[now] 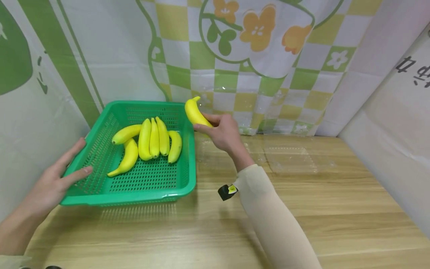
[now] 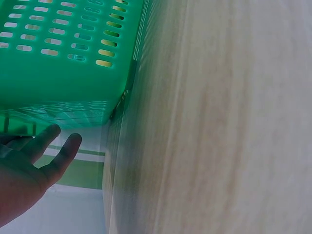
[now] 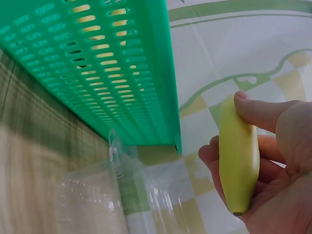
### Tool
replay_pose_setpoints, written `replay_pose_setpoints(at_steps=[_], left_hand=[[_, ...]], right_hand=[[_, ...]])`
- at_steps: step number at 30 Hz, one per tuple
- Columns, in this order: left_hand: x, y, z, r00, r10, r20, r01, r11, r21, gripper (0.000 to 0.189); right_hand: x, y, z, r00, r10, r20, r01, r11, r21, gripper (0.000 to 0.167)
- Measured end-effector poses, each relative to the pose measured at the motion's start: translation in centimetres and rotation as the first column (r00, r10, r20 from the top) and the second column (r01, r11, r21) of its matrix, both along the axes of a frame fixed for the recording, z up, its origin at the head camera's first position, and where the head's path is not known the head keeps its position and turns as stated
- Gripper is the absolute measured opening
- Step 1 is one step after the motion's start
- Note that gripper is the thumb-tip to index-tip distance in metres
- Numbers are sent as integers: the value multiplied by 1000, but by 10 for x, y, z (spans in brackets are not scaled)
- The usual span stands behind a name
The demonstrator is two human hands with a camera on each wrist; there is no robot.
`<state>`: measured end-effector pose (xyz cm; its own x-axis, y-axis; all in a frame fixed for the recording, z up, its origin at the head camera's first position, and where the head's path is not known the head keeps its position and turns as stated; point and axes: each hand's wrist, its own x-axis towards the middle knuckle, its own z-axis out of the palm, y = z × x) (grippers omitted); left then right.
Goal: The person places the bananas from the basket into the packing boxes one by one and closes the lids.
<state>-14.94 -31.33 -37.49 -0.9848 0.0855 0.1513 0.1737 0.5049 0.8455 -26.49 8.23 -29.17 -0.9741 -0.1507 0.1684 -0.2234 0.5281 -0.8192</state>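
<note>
In the head view, my right hand (image 1: 226,132) holds a yellow banana (image 1: 193,112) just above the right rim of a green plastic basket (image 1: 131,198). The right wrist view shows this banana (image 3: 238,161) between thumb and curled fingers, outside the basket wall (image 3: 151,73). My left hand (image 1: 50,186) grips the basket's left side, thumb over the rim and fingers along the outside. Seen from the left wrist, fingers (image 2: 66,151) of that hand spread beside the basket wall (image 2: 58,80). Several bananas (image 1: 153,138) lie inside, most side by side, with one curved banana (image 1: 129,158) nearer the left.
Clear plastic trays (image 1: 292,158) sit on the wooden table (image 1: 215,231) right of the basket, one (image 3: 92,200) close to its wall. A patterned cloth (image 1: 188,56) hangs behind, and white cloth (image 1: 389,130) bounds the right side.
</note>
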Motion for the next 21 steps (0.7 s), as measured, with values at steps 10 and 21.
replay_pose_setpoints(at_steps=[10, 21], left_hand=[[1, 1, 1, 1000, -8, 16, 8, 999, 33, 74], [0, -1, 0, 1000, -14, 16, 14, 1000, 13, 74]], right_hand=[[6, 19, -20, 999, -50, -13, 49, 997, -51, 49], [11, 33, -37, 996, -90, -13, 88, 992, -95, 46]])
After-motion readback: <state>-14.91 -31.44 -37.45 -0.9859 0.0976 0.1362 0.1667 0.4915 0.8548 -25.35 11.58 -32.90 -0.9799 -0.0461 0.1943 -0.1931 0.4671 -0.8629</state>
